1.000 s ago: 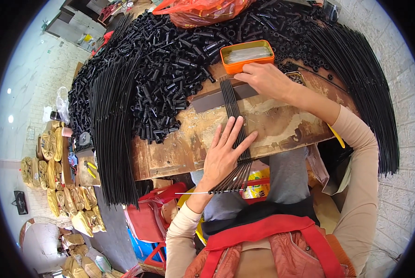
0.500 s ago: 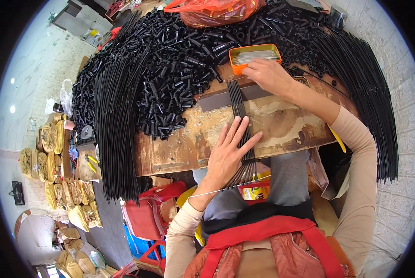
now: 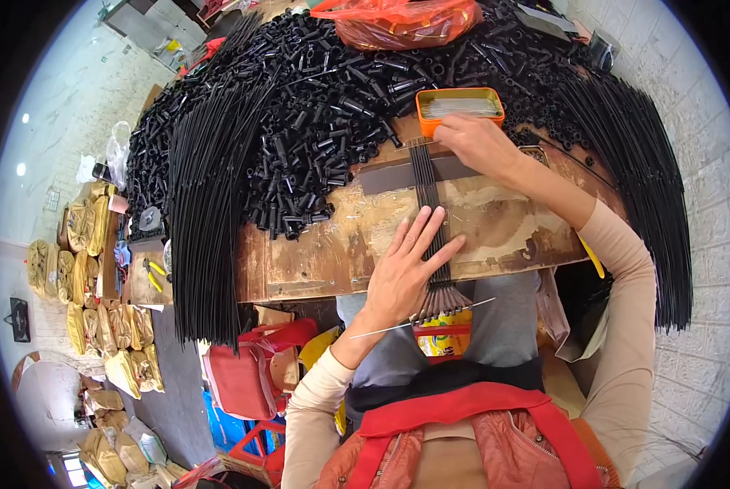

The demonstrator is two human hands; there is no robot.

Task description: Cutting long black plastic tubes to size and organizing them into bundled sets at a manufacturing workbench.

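Nearest the body, a thin metal wire (image 3: 379, 331) crosses the near ends of the black rods (image 3: 427, 191), which reach beyond the edge of the tabletop (image 3: 316, 265). The left hand (image 3: 399, 279) lies flat upon these rods, its fingers spread. Farther, the right hand (image 3: 475, 140) has its fingers bent together, just right of the rods' far ends; what it pinches, one cannot tell. Behind it stands an orange box (image 3: 428, 128).
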